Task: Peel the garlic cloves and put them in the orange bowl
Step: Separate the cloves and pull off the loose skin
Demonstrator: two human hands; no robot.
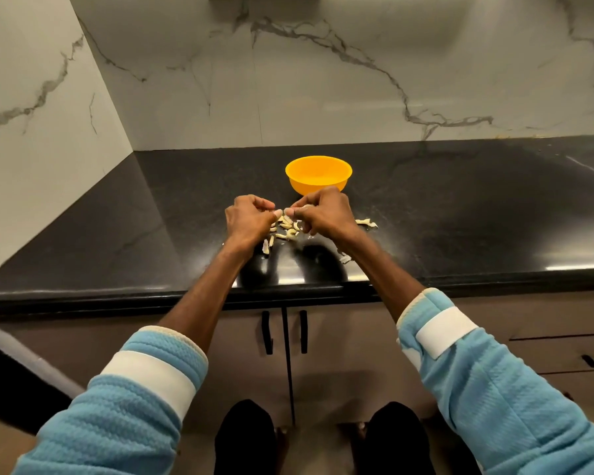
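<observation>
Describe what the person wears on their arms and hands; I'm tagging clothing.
Both hands, left hand and right hand, are bare, without gloves. Each arm has a light blue textured fabric sleeve pushed up the forearm, with cream-edged cuffs and a white band near each cuff.

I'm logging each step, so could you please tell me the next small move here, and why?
Probably keep stripping skin off the clove pinched between the left hand and right hand: both sit fingertip to fingertip above the scattered peels, and the orange bowl looks empty.
</observation>
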